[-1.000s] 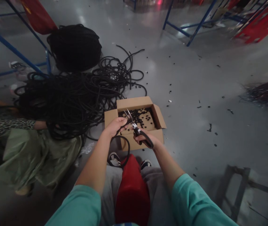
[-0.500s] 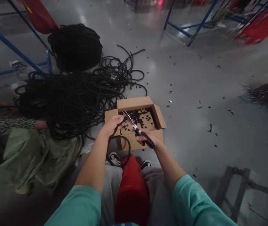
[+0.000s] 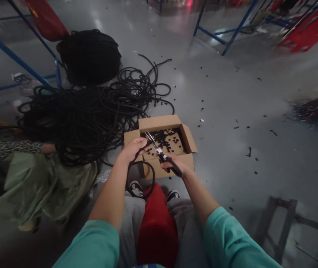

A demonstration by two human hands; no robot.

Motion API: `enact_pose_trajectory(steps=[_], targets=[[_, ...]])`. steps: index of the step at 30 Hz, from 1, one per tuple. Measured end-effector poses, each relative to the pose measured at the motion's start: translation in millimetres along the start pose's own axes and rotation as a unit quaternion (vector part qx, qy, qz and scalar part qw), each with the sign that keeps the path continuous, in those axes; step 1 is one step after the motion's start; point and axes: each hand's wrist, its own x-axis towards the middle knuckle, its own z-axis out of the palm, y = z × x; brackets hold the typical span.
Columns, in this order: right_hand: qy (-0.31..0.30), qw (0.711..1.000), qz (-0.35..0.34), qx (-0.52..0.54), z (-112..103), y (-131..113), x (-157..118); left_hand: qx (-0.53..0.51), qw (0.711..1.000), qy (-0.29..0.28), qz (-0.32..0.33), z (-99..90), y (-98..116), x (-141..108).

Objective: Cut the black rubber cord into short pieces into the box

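Cord (image 3: 154, 173) lies in left hand (image 3: 133, 149), scissors (image 3: 159, 151) in right hand (image 3: 180, 163).

Scissors (image 3: 159, 151) are above the box (image 3: 160, 121) — pieces (image 3: 163, 140) inside, cord heap (image 3: 92, 108) left.

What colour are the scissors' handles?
Black with white near the pivot; the scissors' handles show best in the head view.

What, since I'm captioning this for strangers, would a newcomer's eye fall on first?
Probably the tangled heap of black cord on the floor, left of the open cardboard box, with a large dark bundle behind it. Next, the scissors in the right hand, blades close to the length of cord pinched by the left hand, above the box's small black pieces.
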Motion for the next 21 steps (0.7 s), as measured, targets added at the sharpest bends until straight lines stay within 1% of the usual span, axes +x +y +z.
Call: enact_pose_trajectory(steps=[4,12,14,18,21], targets=[[0.010,1.000,-0.001,-0.020,-0.1,-0.5,-0.1,0.002,1.000,-0.010,-0.006,1.9,-1.7,0.7],[0.036,0.999,0.014,-0.006,1.9,0.2,1.3,0.008,1.000,0.013,0.013,2.5,-3.8,2.2],[0.057,0.998,0.011,-0.009,0.8,-0.3,1.8,0.002,0.999,0.033,0.018,3.0,-4.8,3.5],[0.109,0.993,0.010,-0.034,-3.6,-0.2,2.7,-0.042,0.996,0.084,0.007,3.0,-6.3,6.2],[0.086,0.995,0.016,-0.053,-6.8,0.5,3.3,-0.055,0.993,0.104,0.016,3.1,-5.7,6.9]])
